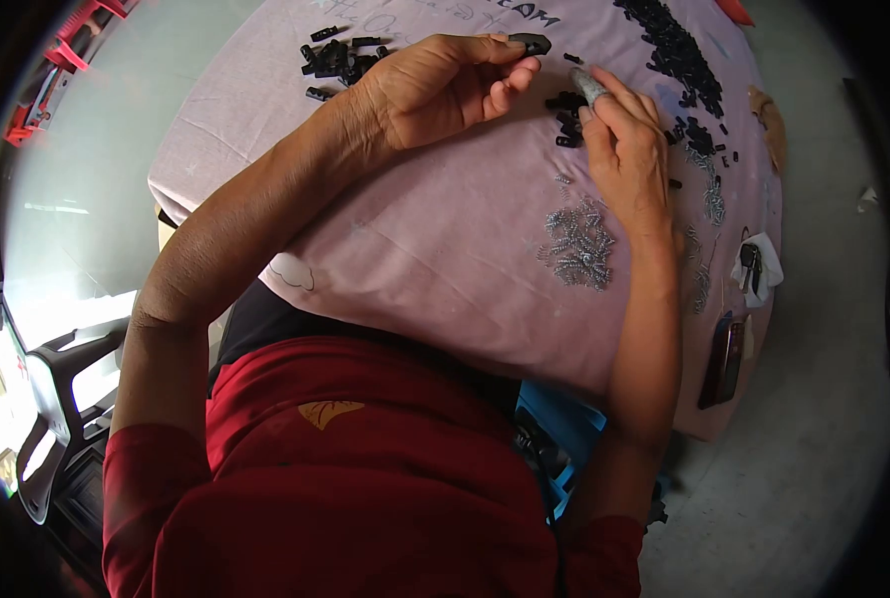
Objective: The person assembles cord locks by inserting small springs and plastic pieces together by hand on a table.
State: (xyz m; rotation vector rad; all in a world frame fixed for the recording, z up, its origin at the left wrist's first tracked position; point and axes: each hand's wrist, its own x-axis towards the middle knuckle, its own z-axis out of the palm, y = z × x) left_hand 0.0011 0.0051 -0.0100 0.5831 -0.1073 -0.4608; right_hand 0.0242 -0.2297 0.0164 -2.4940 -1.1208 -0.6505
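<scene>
L hand is hovering over the bench, which is wearing a pale pink cloth w/ dark handwriting along its far part. Thumb is pressing on a small, rounded matte-black piece at the index tip; can't tell if that's a separate part being grasped or a fingertip cover.

R hand is reaching in from the opp. side, approx. level w/ L hand, knuckles up. Its state: released, thumb standing apart from the index, which is wearing a worn grey fingertip wrap.

Small heap of short black plastic-looking pieces is lying just L of R thumb, i.e. between the two hands. Single short black piece is lying just beyond R index tip.

Another pile of short black cylindrical pieces is sitting L of L hand, near the wrist. Long dense band of small black parts is running beyond R hand, to its R.

Loose patch of small silvery coil springs is lying below R hand, toward the body; more tangled silvery springs are trailing R of R hand.

Farther R & nearer the body than R hand: dark keys are resting on a white cloth; dark-red phone is lying near the bench edge.
</scene>
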